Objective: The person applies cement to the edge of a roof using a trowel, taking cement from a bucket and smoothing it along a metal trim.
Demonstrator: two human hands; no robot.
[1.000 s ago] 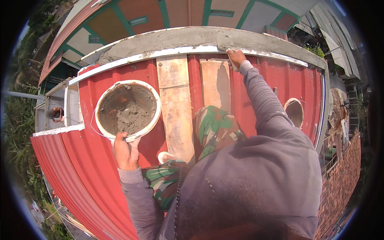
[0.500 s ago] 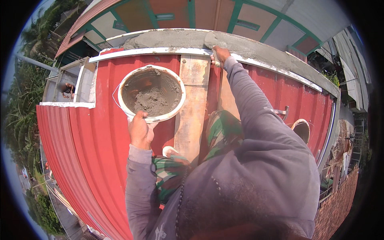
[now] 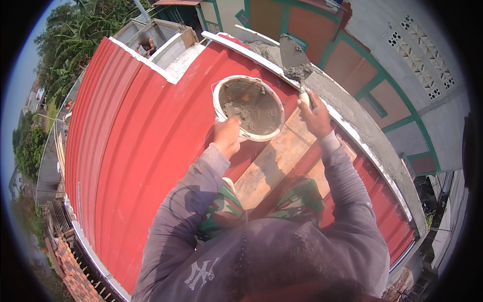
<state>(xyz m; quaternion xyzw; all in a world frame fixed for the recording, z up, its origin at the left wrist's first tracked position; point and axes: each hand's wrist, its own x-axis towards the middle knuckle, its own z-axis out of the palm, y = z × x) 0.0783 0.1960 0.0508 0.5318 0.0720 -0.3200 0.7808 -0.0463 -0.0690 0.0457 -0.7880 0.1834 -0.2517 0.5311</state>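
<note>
My left hand (image 3: 228, 137) is closed on the near rim of a white bucket (image 3: 260, 137). Wet grey mortar (image 3: 245, 114) lies in it, and smears coat its inner wall. In my right hand (image 3: 317, 116), to the right of the bucket, is the pale handle of a trowel (image 3: 288, 49). Its blade points away from me, with a lump of mortar near the handle end. Behind the blade runs the wall top (image 3: 342, 95), coated in grey mortar, with a white strip along its near side.
Red corrugated roofing (image 3: 146, 136) spreads beneath and to my left. Wooden boards (image 3: 266, 166) lie between the bucket and my legs. At the far left another person (image 3: 146, 45) is in a low-walled block enclosure (image 3: 173, 48). A green-framed building (image 3: 382, 100) stands beyond the wall.
The trowel has come up off the mortared wall top, and my right hand has drawn back nearer the bucket. My left hand keeps its hold on the rim. The whole view has turned.
</note>
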